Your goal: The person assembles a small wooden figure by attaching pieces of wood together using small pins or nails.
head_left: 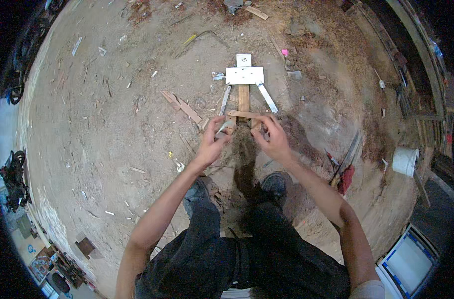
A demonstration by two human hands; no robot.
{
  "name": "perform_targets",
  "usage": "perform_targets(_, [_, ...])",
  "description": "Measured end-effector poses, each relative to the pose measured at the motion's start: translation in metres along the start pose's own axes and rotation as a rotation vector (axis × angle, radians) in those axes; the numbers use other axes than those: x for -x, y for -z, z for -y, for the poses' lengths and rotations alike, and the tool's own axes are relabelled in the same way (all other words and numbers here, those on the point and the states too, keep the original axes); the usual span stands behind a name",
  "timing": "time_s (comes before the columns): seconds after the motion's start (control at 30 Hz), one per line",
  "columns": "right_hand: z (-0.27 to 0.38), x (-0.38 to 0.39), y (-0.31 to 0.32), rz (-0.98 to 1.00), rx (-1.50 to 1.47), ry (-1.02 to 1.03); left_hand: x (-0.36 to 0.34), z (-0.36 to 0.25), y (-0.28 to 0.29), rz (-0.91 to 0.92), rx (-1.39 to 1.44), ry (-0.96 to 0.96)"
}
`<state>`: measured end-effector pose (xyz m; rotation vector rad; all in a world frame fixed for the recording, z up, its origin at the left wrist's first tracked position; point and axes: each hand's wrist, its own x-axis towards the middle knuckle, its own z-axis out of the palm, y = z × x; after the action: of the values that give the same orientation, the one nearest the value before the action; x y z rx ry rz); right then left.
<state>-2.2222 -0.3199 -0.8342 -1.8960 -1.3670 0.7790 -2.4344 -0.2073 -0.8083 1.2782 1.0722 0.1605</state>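
On the dirt ground lies a figure of flat pieces: a small white board (244,60), a larger white board (244,75), a brown vertical plank (244,97), two angled white strips (224,99) (268,98) and a brown crosspiece (239,114). My left hand (212,139) has curled fingers around a small holed wooden block (230,125) below the crosspiece's left end, with something pale by the fingers. My right hand (272,139) grips another small block (255,125) at the crosspiece's right end, fingers bent, thumb beneath. Both blocks are partly hidden.
Loose wood scraps (182,104) lie left of the figure. A long blade-like strip (350,154) with red cloth (345,182) lies right, near a white bucket (404,160). Motorbikes (15,182) stand at far left; timber railings line the right; a framed panel (406,259) is lower right.
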Motion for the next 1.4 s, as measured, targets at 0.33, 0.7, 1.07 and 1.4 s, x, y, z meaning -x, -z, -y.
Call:
perform_targets(0.33, [0.091,0.027,-0.019,0.467,-1.257,-0.541,0.021,-0.059,-0.001,0.304,0.960,-0.020])
perform_targets(0.7, [0.111,0.028,0.023,0.359,-0.882,-0.223,0.033,-0.084,0.036,0.236,0.497,-0.202])
perform_targets(1.07, [0.109,0.022,0.032,0.246,-0.674,-0.167,0.044,-0.090,0.029,0.073,0.433,-0.378])
perform_targets(1.4, [0.121,0.025,0.029,0.148,-0.600,-0.071,0.038,-0.089,0.035,-0.234,0.397,-0.362])
